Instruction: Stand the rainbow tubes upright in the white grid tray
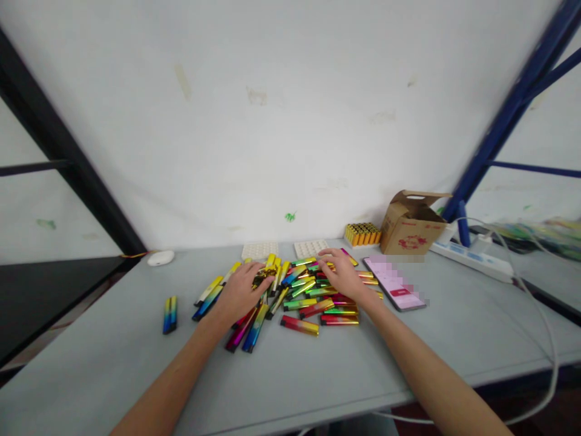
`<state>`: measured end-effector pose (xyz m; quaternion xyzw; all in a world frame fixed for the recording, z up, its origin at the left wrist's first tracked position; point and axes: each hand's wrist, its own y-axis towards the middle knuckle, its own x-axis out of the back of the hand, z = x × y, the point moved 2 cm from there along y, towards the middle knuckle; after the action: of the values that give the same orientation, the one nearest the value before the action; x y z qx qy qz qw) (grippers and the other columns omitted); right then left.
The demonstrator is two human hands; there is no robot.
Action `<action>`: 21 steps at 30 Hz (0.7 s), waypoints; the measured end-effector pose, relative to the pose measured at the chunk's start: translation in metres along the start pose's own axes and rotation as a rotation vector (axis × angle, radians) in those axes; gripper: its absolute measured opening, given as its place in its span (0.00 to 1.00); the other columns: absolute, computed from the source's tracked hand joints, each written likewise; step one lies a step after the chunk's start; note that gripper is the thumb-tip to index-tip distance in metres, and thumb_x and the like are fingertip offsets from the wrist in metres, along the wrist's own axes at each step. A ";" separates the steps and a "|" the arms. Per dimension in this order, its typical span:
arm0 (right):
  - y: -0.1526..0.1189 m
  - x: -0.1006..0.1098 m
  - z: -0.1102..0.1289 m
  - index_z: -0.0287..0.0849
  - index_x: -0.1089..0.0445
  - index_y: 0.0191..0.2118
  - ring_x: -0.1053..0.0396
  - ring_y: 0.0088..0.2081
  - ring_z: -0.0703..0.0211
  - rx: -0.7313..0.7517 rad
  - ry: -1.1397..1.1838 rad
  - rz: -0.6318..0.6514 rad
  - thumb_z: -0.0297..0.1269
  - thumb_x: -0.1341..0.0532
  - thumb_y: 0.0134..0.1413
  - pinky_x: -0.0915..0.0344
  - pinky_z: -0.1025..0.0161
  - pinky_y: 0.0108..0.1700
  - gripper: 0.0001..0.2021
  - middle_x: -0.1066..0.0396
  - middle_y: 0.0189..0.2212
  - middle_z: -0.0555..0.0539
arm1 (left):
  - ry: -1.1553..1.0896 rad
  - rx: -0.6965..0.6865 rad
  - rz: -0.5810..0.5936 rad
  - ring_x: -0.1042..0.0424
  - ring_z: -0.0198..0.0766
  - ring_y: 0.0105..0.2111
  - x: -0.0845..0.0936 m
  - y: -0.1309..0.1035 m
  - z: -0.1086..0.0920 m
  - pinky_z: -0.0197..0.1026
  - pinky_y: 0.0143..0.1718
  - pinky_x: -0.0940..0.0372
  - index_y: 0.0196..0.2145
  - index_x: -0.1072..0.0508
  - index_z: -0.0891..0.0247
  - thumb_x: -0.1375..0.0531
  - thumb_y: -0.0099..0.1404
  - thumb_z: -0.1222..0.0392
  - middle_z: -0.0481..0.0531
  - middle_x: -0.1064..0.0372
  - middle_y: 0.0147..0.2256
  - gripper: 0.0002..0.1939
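A loose pile of shiny lighters (301,325), coloured in fades of red, green, blue, purple and yellow, is spread over the middle of the grey table. At the pile's left side, my left hand (242,292) curls its thumb and fingers round a bunch of gold-ended lighters (263,277); its palm hides part of them. My right hand (341,280) reaches over the right side of the pile with fingers apart, touching or just above the lighters there. Two blue-yellow lighters (170,315) lie side by side, away from the pile on the left.
Two white gridded trays (259,250) lie by the wall. A block of upright orange-yellow cylinders (363,234) stands beside an open cardboard box (411,230). Right of the pile are a phone (394,283) and a power strip (474,260) with cables. A white oval case (160,258) sits back left.
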<state>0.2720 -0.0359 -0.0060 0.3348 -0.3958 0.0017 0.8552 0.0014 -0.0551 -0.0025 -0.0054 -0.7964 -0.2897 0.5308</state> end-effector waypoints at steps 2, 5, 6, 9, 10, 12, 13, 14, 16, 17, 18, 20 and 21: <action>0.001 0.001 0.002 0.41 0.27 0.29 0.32 0.47 0.52 0.033 0.028 0.013 0.35 0.46 0.61 0.39 0.53 0.53 0.13 0.28 0.44 0.41 | -0.001 -0.005 -0.008 0.33 0.46 0.49 -0.001 0.000 0.001 0.50 0.54 0.40 0.47 0.30 0.63 0.49 0.67 0.45 0.57 0.30 0.47 0.22; 0.001 0.002 0.006 0.41 0.28 0.28 0.33 0.48 0.53 0.048 0.064 0.045 0.34 0.46 0.61 0.40 0.53 0.53 0.13 0.28 0.44 0.41 | 0.000 0.003 0.006 0.33 0.47 0.50 -0.001 0.001 0.001 0.51 0.54 0.40 0.47 0.30 0.64 0.49 0.67 0.45 0.58 0.30 0.47 0.22; 0.001 0.002 0.008 0.41 0.28 0.27 0.33 0.48 0.53 0.050 0.071 0.061 0.34 0.46 0.61 0.40 0.52 0.53 0.13 0.28 0.44 0.41 | 0.001 0.008 0.013 0.33 0.47 0.50 -0.001 0.001 0.001 0.51 0.54 0.40 0.47 0.30 0.64 0.50 0.67 0.45 0.58 0.29 0.47 0.22; 0.000 0.001 0.009 0.41 0.30 0.27 0.34 0.50 0.52 0.061 0.087 0.098 0.33 0.48 0.61 0.41 0.52 0.54 0.14 0.29 0.45 0.40 | 0.004 0.015 0.027 0.33 0.47 0.49 0.001 0.001 -0.001 0.51 0.54 0.40 0.47 0.30 0.64 0.51 0.68 0.46 0.58 0.29 0.47 0.22; -0.001 0.000 0.008 0.41 0.30 0.27 0.34 0.50 0.52 0.060 0.095 0.101 0.33 0.48 0.61 0.41 0.52 0.54 0.14 0.29 0.45 0.40 | 0.005 0.017 0.029 0.33 0.47 0.49 0.001 0.001 -0.001 0.52 0.54 0.40 0.47 0.30 0.64 0.52 0.69 0.47 0.58 0.29 0.47 0.21; -0.002 0.000 0.007 0.41 0.30 0.32 0.36 0.53 0.52 0.047 0.116 0.089 0.32 0.50 0.61 0.43 0.51 0.56 0.12 0.32 0.49 0.39 | 0.006 0.020 0.032 0.33 0.47 0.49 0.002 0.001 -0.002 0.52 0.54 0.40 0.47 0.29 0.64 0.53 0.69 0.48 0.58 0.29 0.47 0.21; -0.002 0.000 0.007 0.41 0.30 0.33 0.37 0.54 0.53 0.042 0.129 0.080 0.31 0.50 0.61 0.43 0.51 0.56 0.12 0.33 0.51 0.39 | 0.006 0.020 0.033 0.33 0.47 0.49 0.002 0.001 -0.003 0.52 0.54 0.40 0.47 0.29 0.64 0.53 0.69 0.48 0.58 0.29 0.47 0.21; -0.002 0.001 0.007 0.41 0.31 0.34 0.38 0.54 0.53 0.039 0.144 0.073 0.29 0.51 0.60 0.43 0.51 0.56 0.12 0.34 0.51 0.40 | 0.005 0.018 0.033 0.33 0.47 0.49 0.002 0.001 -0.003 0.52 0.54 0.40 0.47 0.29 0.64 0.54 0.69 0.48 0.58 0.29 0.47 0.21; -0.001 0.002 0.007 0.42 0.34 0.32 0.36 0.50 0.54 0.045 0.169 0.069 0.26 0.52 0.58 0.42 0.53 0.53 0.12 0.32 0.45 0.42 | 0.003 0.013 0.032 0.33 0.47 0.48 0.003 0.001 -0.004 0.52 0.54 0.40 0.47 0.29 0.64 0.54 0.70 0.49 0.59 0.29 0.47 0.21; -0.001 0.003 0.008 0.42 0.36 0.29 0.36 0.47 0.55 0.050 0.175 0.071 0.25 0.53 0.57 0.40 0.54 0.51 0.12 0.31 0.41 0.43 | 0.002 0.011 0.031 0.33 0.47 0.48 0.003 0.001 -0.005 0.52 0.54 0.39 0.47 0.29 0.64 0.54 0.70 0.49 0.59 0.29 0.47 0.21; 0.000 0.004 0.009 0.43 0.38 0.27 0.35 0.44 0.55 0.055 0.176 0.074 0.25 0.53 0.56 0.40 0.56 0.49 0.12 0.31 0.37 0.44 | 0.003 0.010 0.031 0.33 0.47 0.48 0.003 0.001 -0.005 0.52 0.54 0.39 0.47 0.29 0.65 0.54 0.70 0.49 0.59 0.29 0.47 0.21; 0.001 0.006 0.010 0.43 0.40 0.25 0.36 0.39 0.55 0.065 0.162 0.076 0.25 0.53 0.54 0.40 0.57 0.45 0.11 0.32 0.33 0.46 | 0.006 0.007 0.029 0.33 0.47 0.48 0.004 0.001 -0.005 0.52 0.53 0.39 0.47 0.30 0.65 0.54 0.70 0.49 0.59 0.29 0.47 0.22; 0.001 0.007 0.010 0.43 0.41 0.24 0.37 0.39 0.55 0.072 0.150 0.077 0.25 0.53 0.54 0.41 0.57 0.45 0.11 0.32 0.32 0.46 | 0.009 0.004 0.025 0.33 0.47 0.48 0.004 0.001 -0.005 0.52 0.53 0.39 0.47 0.29 0.65 0.54 0.70 0.49 0.59 0.29 0.47 0.21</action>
<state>0.2691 -0.0429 0.0039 0.3487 -0.3427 0.0738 0.8692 0.0045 -0.0582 0.0028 -0.0128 -0.7944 -0.2816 0.5380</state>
